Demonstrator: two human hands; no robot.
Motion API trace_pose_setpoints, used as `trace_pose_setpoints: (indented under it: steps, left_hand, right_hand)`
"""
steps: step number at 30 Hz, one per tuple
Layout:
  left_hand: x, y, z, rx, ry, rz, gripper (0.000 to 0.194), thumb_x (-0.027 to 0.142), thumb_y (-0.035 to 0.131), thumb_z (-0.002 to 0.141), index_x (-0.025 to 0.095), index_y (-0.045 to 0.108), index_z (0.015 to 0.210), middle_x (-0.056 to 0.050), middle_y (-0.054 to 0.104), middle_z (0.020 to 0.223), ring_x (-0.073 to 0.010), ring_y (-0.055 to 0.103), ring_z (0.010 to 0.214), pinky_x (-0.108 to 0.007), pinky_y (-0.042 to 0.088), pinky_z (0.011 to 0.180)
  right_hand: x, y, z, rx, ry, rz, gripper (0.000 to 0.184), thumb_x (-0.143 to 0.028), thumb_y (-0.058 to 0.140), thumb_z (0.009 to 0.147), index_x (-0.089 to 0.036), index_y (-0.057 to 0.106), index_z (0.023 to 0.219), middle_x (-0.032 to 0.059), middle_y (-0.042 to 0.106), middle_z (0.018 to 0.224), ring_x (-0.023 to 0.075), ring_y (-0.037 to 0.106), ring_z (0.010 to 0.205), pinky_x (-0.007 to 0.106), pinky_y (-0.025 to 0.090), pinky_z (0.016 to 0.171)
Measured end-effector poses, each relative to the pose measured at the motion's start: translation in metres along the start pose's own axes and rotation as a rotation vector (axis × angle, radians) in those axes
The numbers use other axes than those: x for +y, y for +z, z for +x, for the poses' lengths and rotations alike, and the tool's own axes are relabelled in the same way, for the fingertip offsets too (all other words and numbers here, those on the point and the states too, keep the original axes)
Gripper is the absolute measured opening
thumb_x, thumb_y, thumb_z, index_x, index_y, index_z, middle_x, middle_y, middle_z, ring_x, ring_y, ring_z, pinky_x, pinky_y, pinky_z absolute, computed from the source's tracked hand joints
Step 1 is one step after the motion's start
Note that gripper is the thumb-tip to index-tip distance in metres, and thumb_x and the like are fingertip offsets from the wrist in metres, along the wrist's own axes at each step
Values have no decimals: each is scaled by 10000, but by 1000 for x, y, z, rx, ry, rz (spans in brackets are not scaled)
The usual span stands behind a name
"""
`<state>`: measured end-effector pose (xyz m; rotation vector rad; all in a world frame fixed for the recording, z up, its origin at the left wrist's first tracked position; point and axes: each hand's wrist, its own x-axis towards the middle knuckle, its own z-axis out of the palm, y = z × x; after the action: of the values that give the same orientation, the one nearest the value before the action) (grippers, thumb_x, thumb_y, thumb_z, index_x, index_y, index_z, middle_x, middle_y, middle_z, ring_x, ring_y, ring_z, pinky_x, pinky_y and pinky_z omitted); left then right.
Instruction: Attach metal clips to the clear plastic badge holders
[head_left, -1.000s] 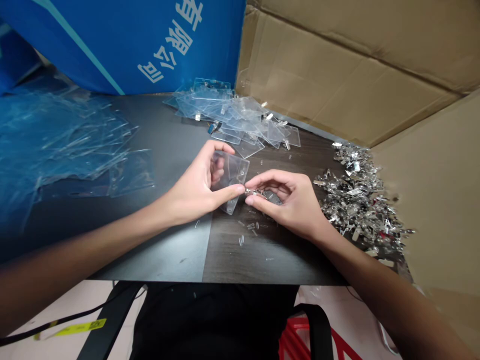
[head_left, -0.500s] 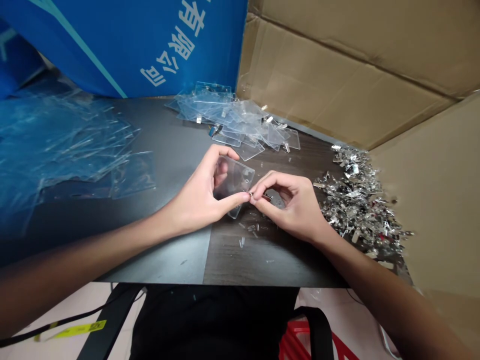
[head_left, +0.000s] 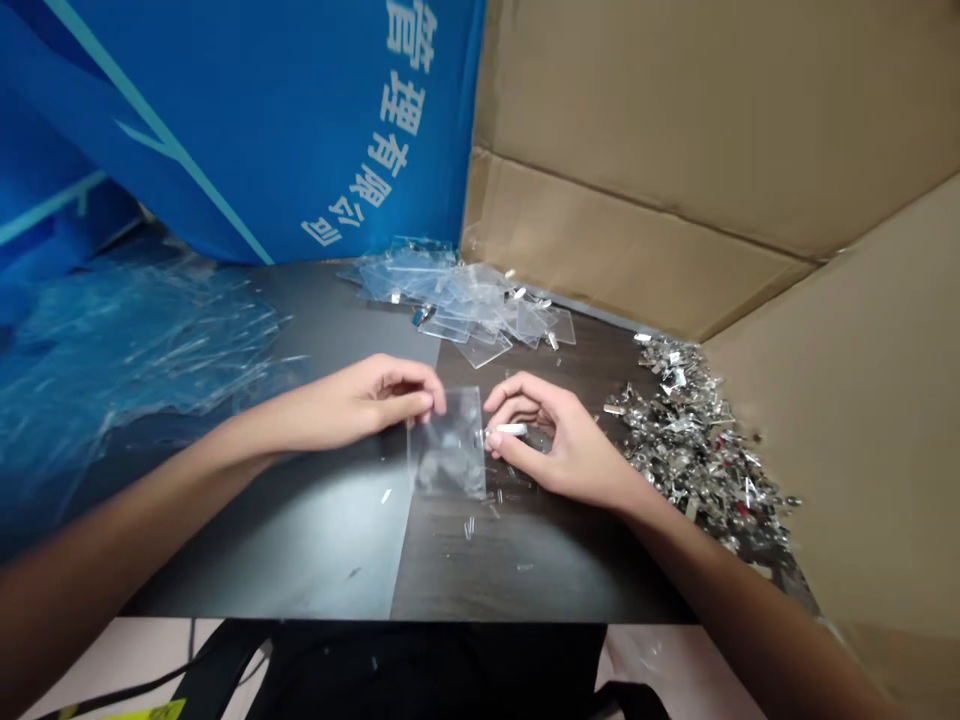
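A clear plastic badge holder (head_left: 448, 455) hangs flat above the table between my hands. My left hand (head_left: 371, 402) pinches its upper left corner between thumb and fingers. At the holder's right edge, my right hand (head_left: 559, 435) grips a badge clip (head_left: 511, 430) with a white strap between thumb and fingertips. The clip meets the holder's edge; whether it is fastened there I cannot tell.
Clear badge holders, some with clips, lie in a pile (head_left: 480, 300) at the back. A heap of metal clips (head_left: 690, 440) is on the right, and bluish plastic sleeves (head_left: 150, 350) spread on the left. Cardboard (head_left: 637, 130) walls the back right.
My left hand has shifted from the clip to the holder's upper left corner, and the holder now faces me flat. My right hand stays at the clip. The view has tilted upward.
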<state>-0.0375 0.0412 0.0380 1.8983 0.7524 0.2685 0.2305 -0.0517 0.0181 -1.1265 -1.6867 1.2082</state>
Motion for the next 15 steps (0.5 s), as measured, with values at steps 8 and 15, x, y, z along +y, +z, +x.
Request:
trace_pose_setpoints:
  steps: [8,15]
  left_hand:
    - [-3,-40,-2,-5,-85,-108,304,479,863,924,177,865,956,-57,763,776,-159,661,641,-256,536,629]
    - [-22,-80,11,858,19,-386,752,629,772,940,158,674,1517,-228,566,1689,-400,673,1441,-525,607,1180]
  right_hand:
    - [20,-7,14,218,119,32,270,-398,783,937,-202,680,1091,74,813,920,220,806,843,400,660,845]
    - [29,-10,20,277,111,1,234,-382,710,925,-195,690,1064,86,826,907,225,811,809,382,671,818]
